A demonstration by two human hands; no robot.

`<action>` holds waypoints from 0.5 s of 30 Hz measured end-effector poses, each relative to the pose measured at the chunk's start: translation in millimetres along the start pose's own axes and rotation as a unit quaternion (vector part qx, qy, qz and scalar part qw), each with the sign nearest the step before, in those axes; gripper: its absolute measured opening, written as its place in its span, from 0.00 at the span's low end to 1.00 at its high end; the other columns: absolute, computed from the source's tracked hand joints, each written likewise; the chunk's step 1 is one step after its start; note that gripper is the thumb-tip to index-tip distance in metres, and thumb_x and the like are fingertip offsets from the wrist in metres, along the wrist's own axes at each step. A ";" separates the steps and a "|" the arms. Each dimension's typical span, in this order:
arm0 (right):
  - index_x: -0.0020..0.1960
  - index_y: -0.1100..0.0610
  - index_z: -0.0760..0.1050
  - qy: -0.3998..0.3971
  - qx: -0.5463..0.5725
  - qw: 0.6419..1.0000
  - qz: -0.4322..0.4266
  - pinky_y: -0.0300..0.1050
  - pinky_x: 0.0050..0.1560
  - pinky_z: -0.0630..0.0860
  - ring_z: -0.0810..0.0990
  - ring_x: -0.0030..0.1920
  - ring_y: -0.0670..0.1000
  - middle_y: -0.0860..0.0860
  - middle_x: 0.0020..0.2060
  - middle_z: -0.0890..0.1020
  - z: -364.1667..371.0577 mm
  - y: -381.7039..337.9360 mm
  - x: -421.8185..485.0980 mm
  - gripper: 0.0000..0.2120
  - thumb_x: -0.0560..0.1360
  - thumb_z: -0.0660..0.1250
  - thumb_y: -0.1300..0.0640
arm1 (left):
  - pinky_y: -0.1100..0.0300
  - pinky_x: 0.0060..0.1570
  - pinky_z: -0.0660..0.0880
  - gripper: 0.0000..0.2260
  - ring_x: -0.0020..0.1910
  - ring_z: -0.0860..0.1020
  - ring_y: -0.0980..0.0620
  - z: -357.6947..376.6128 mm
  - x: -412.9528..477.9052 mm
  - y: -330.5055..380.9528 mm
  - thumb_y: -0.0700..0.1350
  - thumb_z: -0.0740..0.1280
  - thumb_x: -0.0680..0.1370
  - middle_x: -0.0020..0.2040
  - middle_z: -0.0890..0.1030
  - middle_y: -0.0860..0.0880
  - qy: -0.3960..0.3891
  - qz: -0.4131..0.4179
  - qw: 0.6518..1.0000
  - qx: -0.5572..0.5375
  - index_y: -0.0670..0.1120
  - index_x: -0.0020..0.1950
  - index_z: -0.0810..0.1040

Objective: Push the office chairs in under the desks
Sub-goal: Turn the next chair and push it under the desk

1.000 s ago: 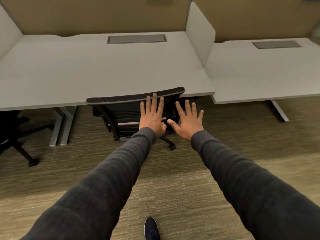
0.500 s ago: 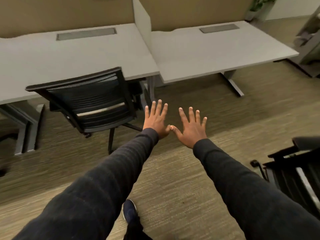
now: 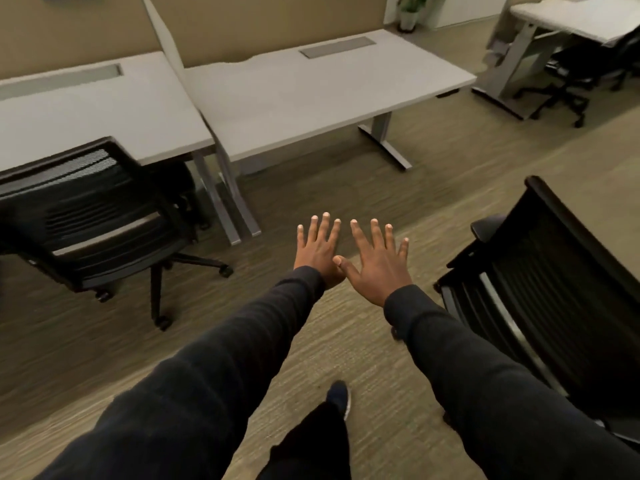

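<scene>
A black mesh office chair (image 3: 93, 216) stands at the left with its seat tucked under the left grey desk (image 3: 104, 109). A second black office chair (image 3: 540, 292) stands out on the carpet at the right, its back turned towards me, away from the right grey desk (image 3: 311, 95). My left hand (image 3: 318, 249) and my right hand (image 3: 377, 261) are stretched out flat over the carpet between the two chairs, fingers spread, thumbs nearly touching. Neither hand touches a chair.
A grey divider panel (image 3: 162, 32) separates the two desks. Steel desk legs (image 3: 228, 202) stand between the chairs. Another desk (image 3: 568, 19) with a black chair (image 3: 575, 71) under it is at the far right. My foot (image 3: 339, 398) steps on open carpet.
My hands have come off the left chair's back and the view has swung right. The left chair now sits at the left edge and the second chair has come into view at right.
</scene>
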State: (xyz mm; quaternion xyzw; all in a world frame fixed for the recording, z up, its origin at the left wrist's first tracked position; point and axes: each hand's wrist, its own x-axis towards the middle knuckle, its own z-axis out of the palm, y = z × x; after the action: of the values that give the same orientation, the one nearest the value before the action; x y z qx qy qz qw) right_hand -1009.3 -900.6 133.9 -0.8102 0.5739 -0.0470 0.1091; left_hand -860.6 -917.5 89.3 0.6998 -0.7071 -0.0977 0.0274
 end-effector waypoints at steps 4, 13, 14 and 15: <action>0.81 0.44 0.42 0.015 0.001 1.000 0.005 0.72 0.75 0.42 0.43 0.80 0.63 0.59 0.81 0.47 -21.9 40.7 -6.2 0.39 0.78 0.49 0.29 | 0.39 0.75 0.37 0.41 0.79 0.38 0.43 12.2 24.9 54.2 0.64 0.58 0.78 0.81 0.40 0.45 -0.009 0.026 1.000 -0.012 0.49 0.81 0.41; 0.81 0.47 0.48 0.041 -0.030 0.998 0.036 0.71 0.75 0.47 0.49 0.80 0.64 0.61 0.80 0.54 -87.8 143.5 -27.7 0.42 0.75 0.48 0.26 | 0.43 0.75 0.37 0.37 0.80 0.41 0.47 1.2 108.1 190.2 0.63 0.57 0.79 0.82 0.45 0.47 0.036 0.102 0.989 -0.101 0.48 0.81 0.46; 0.81 0.47 0.48 0.046 -0.033 0.998 0.040 0.71 0.74 0.47 0.50 0.80 0.64 0.61 0.80 0.55 -94.0 156.0 -32.6 0.42 0.75 0.49 0.26 | 0.44 0.75 0.37 0.36 0.80 0.42 0.48 -3.1 115.0 205.9 0.63 0.55 0.80 0.82 0.46 0.48 0.049 0.112 0.986 -0.113 0.48 0.81 0.46; 0.81 0.47 0.48 0.052 -0.033 0.997 0.044 0.71 0.74 0.47 0.51 0.80 0.64 0.61 0.80 0.55 -99.5 168.3 -38.1 0.42 0.75 0.50 0.26 | 0.45 0.76 0.38 0.34 0.80 0.42 0.48 -7.4 121.1 220.9 0.63 0.53 0.81 0.82 0.47 0.48 0.063 0.122 0.982 -0.127 0.48 0.81 0.48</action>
State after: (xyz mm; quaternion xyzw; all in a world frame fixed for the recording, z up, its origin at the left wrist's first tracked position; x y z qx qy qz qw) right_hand -1196.9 -930.4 193.6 -0.7840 0.6150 -0.0647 0.0542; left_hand -1079.1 -1038.5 123.6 0.6036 -0.7660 -0.1385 0.1726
